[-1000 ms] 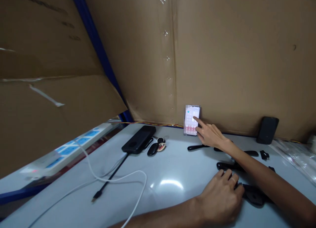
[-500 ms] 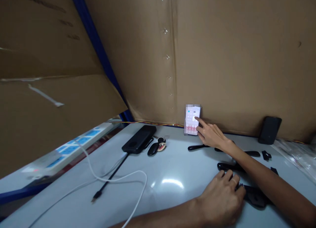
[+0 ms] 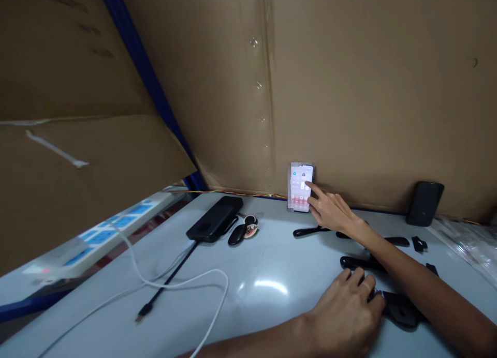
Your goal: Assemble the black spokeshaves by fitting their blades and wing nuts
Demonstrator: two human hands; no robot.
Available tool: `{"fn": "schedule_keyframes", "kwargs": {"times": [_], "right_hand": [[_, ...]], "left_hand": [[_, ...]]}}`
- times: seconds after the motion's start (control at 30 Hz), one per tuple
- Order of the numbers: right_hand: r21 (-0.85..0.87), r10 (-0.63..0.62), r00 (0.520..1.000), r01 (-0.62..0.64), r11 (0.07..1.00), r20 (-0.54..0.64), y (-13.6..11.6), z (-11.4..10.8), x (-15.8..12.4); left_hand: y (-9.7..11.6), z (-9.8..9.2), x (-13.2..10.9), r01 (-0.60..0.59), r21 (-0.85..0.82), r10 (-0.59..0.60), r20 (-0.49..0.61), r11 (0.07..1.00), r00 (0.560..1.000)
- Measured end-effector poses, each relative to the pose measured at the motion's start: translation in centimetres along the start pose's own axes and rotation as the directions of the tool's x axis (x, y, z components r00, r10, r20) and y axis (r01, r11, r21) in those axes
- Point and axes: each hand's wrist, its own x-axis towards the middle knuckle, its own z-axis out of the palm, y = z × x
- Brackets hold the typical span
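A lit smartphone leans upright against the cardboard wall. My right hand reaches to it from the right, index finger stretched out onto the screen and the thumb near its lower edge; nothing is held in it. Below and nearer to me, my left hand lies on the table with curled fingers. Its fingertips are by a black strap-like item, and what they hold, if anything, is hidden. Around both hands lie black curved pieces, partly covered by my right forearm.
At left are a black power bank, a key fob with a ring, and a white cable. A power strip runs along the left edge. At right stand a dark phone-like block and clear plastic bags.
The view has shifted slightly, so most things sit a little further left. My right index finger stays at the phone screen, and my left hand keeps its place.
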Motion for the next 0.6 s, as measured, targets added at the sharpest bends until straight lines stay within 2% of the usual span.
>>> {"fn": "schedule_keyframes", "kwargs": {"times": [0.6], "right_hand": [[0.002,0.001,1.000,-0.001,1.000,-0.030,0.17,0.28,-0.11]], "left_hand": [[-0.05,0.00,0.00,-0.008,-0.013,0.008,0.002,1.000,1.000]]}}
